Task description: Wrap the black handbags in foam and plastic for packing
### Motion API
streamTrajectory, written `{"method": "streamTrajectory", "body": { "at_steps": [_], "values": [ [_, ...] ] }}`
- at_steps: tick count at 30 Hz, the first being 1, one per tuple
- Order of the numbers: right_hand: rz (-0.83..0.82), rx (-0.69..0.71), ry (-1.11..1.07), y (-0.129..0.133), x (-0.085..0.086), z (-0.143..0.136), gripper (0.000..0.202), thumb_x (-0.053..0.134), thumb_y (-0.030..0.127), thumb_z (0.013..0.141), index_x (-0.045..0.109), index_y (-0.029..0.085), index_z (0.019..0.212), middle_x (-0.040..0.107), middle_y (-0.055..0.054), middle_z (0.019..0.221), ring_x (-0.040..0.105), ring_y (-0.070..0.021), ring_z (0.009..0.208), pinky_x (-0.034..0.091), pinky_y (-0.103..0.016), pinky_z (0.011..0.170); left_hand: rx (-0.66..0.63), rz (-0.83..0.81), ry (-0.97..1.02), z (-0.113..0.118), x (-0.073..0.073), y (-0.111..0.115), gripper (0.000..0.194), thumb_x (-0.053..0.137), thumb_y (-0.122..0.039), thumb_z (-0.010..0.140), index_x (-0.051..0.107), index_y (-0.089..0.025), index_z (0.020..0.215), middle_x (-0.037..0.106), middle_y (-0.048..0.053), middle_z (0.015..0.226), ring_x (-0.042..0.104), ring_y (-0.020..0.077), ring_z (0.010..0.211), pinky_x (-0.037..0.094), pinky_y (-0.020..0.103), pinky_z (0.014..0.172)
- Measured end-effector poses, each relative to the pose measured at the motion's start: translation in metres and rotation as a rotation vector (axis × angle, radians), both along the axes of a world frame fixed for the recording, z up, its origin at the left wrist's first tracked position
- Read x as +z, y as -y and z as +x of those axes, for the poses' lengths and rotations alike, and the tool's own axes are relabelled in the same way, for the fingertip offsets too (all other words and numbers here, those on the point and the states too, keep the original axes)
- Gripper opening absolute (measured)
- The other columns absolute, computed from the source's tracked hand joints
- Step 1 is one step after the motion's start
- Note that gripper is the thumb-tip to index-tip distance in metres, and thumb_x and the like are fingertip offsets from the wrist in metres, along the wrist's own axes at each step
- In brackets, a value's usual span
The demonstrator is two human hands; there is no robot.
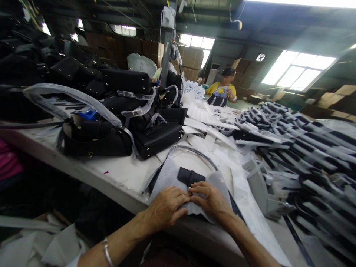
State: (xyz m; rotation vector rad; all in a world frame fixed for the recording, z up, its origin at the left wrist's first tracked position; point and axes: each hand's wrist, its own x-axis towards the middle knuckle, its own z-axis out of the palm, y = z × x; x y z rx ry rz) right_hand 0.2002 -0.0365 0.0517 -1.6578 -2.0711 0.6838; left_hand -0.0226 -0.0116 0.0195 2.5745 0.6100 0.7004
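Observation:
A black handbag (151, 182) lies at the table's front edge, mostly covered by a whitish foam sheet (164, 180). Its handle (194, 149), wrapped in clear film, arches away behind it. On top of the sheet shows a short black strap tab (191, 175), with a small gold-coloured clasp (190, 192) just below. My left hand (170, 205) presses on the sheet with bent, closed fingers, its tips close to the clasp. From the other side my right hand (208, 198) pinches at the clasp with thumb and fingers. The fingertips partly hide the clasp.
Finished black handbags (158, 137) crowd the left of the table (122, 178). Loose white sheets (211, 133) lie behind my bag. To the right stand a grey tape dispenser (260, 189) and a heap of wrapped straps (311, 148). A co-worker in yellow (215, 91) sits beyond.

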Motion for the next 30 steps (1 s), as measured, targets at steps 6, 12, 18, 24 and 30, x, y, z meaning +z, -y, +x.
{"method": "streamTrajectory", "body": {
  "at_steps": [6, 12, 18, 24, 30],
  "values": [
    [-0.005, 0.181, 0.235, -0.016, 0.021, -0.003, 0.021, 0.061, 0.022, 0.089, 0.078, 0.032, 0.097, 0.071, -0.002, 0.110, 0.066, -0.0207, 0.100, 0.050, -0.031, 0.083, 0.055, 0.068, -0.167, 0.008, 0.008, 0.002, 0.011, 0.057, -0.030, 0.094, 0.060, -0.021, 0.101, 0.067, 0.002, 0.101, 0.060, 0.0196, 0.094, 0.044, 0.033, 0.083],
    [0.115, 0.502, 0.335, -0.032, 0.032, -0.006, 0.024, 0.053, 0.021, 0.096, 0.075, 0.023, 0.086, 0.069, -0.002, 0.092, 0.062, -0.0154, 0.082, 0.044, -0.028, 0.079, 0.046, 0.030, -0.069, 0.004, 0.004, 0.002, 0.019, 0.063, -0.028, 0.091, 0.061, -0.022, 0.109, 0.065, 0.003, 0.116, 0.060, 0.0202, 0.102, 0.045, 0.034, 0.089],
    [0.154, 0.626, 0.351, -0.041, 0.025, 0.000, 0.023, 0.047, 0.014, 0.097, 0.068, 0.019, 0.088, 0.064, -0.002, 0.087, 0.057, -0.0141, 0.080, 0.044, -0.024, 0.074, 0.046, 0.008, -0.011, 0.002, -0.001, 0.003, 0.031, 0.065, -0.021, 0.088, 0.058, -0.024, 0.118, 0.066, 0.002, 0.118, 0.060, 0.0204, 0.104, 0.047, 0.034, 0.091],
    [0.191, 0.338, 0.617, -0.024, 0.002, -0.025, 0.014, 0.049, 0.010, 0.090, 0.061, 0.014, 0.094, 0.064, -0.009, 0.094, 0.058, -0.0222, 0.080, 0.047, -0.034, 0.073, 0.058, 0.116, 0.027, 0.003, -0.017, 0.002, 0.034, 0.057, -0.019, 0.091, 0.056, -0.024, 0.124, 0.065, 0.006, 0.119, 0.062, 0.0229, 0.102, 0.050, 0.038, 0.089],
    [0.163, 0.017, 0.550, -0.015, -0.005, -0.035, 0.015, 0.052, 0.011, 0.088, 0.065, 0.018, 0.085, 0.067, -0.006, 0.087, 0.064, -0.0197, 0.080, 0.047, -0.027, 0.069, -0.035, 0.241, -0.004, 0.000, -0.021, -0.002, 0.057, 0.065, -0.030, 0.088, 0.044, -0.022, 0.140, 0.063, 0.009, 0.128, 0.060, 0.0259, 0.107, 0.052, 0.041, 0.092]
  ]
}}
